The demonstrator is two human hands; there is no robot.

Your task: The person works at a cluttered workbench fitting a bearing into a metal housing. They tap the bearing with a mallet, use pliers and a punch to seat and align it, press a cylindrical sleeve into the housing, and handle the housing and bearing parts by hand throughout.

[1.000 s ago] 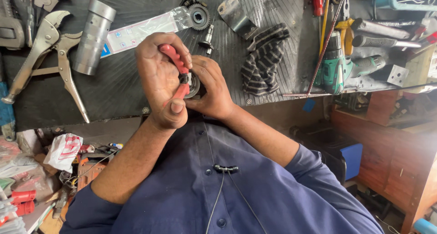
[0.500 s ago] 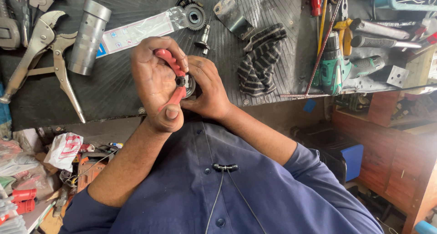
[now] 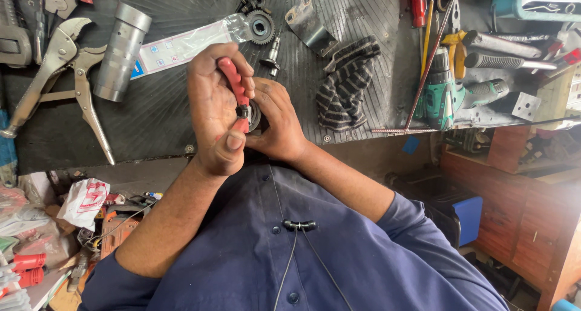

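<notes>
My left hand [image 3: 212,105] is closed around the red handles of a pair of pliers [image 3: 233,84]. Their jaws meet a small round dark metal part [image 3: 253,116], which my right hand [image 3: 278,120] holds pressed against them. Both hands are together just above the front edge of a black ribbed rubber mat [image 3: 163,111] on the bench. My fingers hide most of the part.
On the mat lie locking pliers [image 3: 66,62], a metal cylinder [image 3: 121,50], a clear plastic packet [image 3: 187,41], a gear [image 3: 261,27], a striped cloth [image 3: 348,84] and a green drill [image 3: 451,96]. Screwdrivers and tools crowd the right. Bags and clutter sit at lower left, wooden furniture at lower right.
Both hands stay locked on the pliers and the part, with only small shifts of the grip. The view has drifted slightly.
</notes>
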